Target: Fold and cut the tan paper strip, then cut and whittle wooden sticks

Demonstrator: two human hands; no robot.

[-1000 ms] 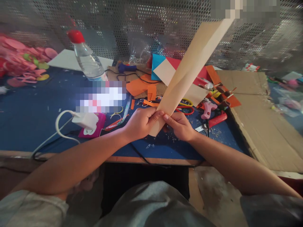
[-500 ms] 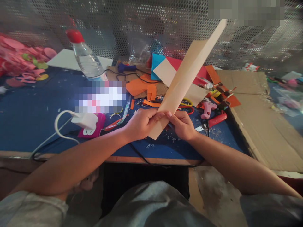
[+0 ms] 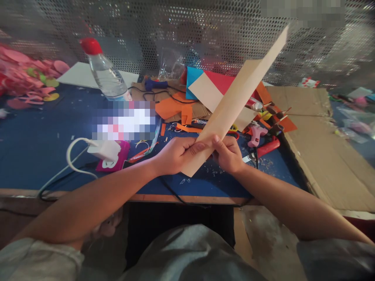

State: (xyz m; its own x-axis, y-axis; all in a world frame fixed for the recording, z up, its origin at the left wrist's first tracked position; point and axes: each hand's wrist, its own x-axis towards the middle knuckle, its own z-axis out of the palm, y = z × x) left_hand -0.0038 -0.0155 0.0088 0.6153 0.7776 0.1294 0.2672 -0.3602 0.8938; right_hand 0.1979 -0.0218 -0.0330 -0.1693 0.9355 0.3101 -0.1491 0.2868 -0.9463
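Observation:
A long folded sheet of cream paper (image 3: 231, 105) slants up to the right above the table, its far end standing apart in two flaps. My left hand (image 3: 178, 155) grips its near end from the left, thumb lying on top. From the right, my right hand (image 3: 229, 155) pinches the same sheet, its thumb on the face near the fold; the fingers beneath are partly hidden. Behind the paper lie yellow-and-red-handled scissors (image 3: 233, 134), partly covered. A pink glue gun (image 3: 258, 134) and a red-handled cutter (image 3: 268, 148) are just right of my right hand.
A red-capped water bottle (image 3: 107, 74) stands back left, near a pile of pink paper pieces (image 3: 32, 74). A white charger (image 3: 104, 150) sits in a magenta socket block with cables. Orange paper (image 3: 171, 107) lies mid-table; flattened cardboard (image 3: 331, 156) covers the right side.
The paper's far end has dipped lower and swung slightly right. My right thumb has moved a little up and right along the sheet. Both hands keep their hold.

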